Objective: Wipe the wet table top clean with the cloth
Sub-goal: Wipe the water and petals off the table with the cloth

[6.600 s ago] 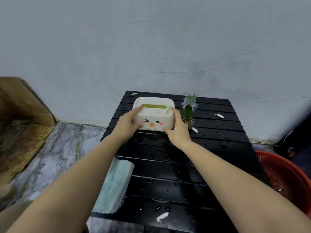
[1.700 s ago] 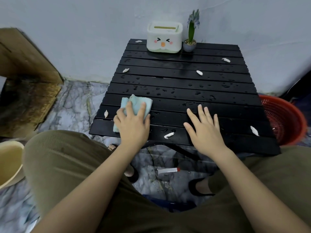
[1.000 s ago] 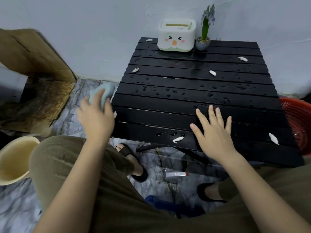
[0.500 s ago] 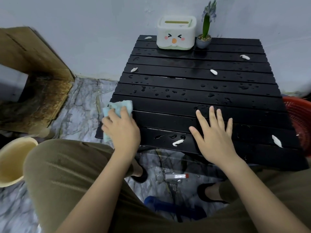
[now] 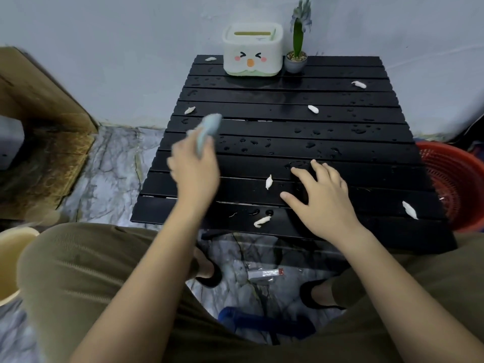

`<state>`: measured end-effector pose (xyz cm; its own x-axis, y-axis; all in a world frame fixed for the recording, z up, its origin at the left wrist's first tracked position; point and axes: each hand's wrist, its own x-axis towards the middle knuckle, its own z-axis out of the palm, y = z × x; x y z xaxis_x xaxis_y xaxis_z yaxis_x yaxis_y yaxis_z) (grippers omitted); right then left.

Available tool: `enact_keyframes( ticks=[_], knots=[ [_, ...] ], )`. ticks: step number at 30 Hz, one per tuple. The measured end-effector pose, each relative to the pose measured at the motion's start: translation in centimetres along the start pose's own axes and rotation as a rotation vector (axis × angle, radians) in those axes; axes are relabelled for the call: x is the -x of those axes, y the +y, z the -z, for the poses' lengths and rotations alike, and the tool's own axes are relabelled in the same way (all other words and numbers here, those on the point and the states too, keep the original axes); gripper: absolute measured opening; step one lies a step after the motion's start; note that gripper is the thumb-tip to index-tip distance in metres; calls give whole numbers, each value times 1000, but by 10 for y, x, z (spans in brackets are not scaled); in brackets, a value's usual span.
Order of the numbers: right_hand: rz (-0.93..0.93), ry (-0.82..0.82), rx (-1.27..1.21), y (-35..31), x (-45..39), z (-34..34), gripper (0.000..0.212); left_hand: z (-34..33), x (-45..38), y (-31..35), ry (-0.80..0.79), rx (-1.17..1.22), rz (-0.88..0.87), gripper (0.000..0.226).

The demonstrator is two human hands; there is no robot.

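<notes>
Fingers of the left hand (image 5: 195, 167) curl round the blue cloth (image 5: 208, 129), blurry, over the left side of the black table (image 5: 340, 121). The right hand (image 5: 320, 195) lies flat and open on the table near the front. Water drops (image 5: 251, 146) and white scraps (image 5: 268, 181) sit on the slats. At the back stand a white box (image 5: 252, 55) and a small plant (image 5: 297, 56).

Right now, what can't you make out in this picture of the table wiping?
Head view only:
- Left hand and cloth: motion blur hides the finger grip and whether the cloth touches the table top.
- Red basket: cut off by the right edge.
- Beige bucket: cut off by the left edge.
- Table legs: hidden under the top.
</notes>
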<state>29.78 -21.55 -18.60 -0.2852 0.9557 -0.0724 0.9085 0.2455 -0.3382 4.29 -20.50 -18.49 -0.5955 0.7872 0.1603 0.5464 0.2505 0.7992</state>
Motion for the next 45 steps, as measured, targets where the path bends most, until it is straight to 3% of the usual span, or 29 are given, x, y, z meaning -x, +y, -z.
enact_keyframes(
  ticks=[3,7,12,16,23,26,29,32,35,37,41,45],
  knots=[
    [12,2,17,1,-6,1,63,29,-26,-25,41,-118,14,57],
    [16,9,45,2,-8,-2,61,32,-29,-50,-127,-488,-34,71],
    [19,20,45,3,-8,-4,60,0,-38,-51,-159,-464,-98,71],
    [19,12,43,3,-5,-6,60,-37,-35,-22,-208,-490,-136,91],
    [28,17,71,5,-5,-6,63,-101,-9,45,-535,-201,-429,51],
    [30,18,69,5,-5,-7,63,-101,-6,57,-582,-30,-475,36],
    [34,12,56,6,-4,-7,65,-83,-20,59,-491,375,-161,16],
    [28,1,50,6,-4,-6,65,-52,-55,46,-229,509,33,8],
    [27,13,62,7,-6,-6,64,-15,-100,12,-70,380,55,10],
    [28,20,66,7,-6,-6,63,1,-128,-20,-2,145,8,24],
    [23,30,76,6,-7,-7,62,-10,-153,-58,-136,-257,-51,31],
    [20,33,71,6,-8,-9,62,-35,-156,-57,-121,-456,-199,44]
  ],
)
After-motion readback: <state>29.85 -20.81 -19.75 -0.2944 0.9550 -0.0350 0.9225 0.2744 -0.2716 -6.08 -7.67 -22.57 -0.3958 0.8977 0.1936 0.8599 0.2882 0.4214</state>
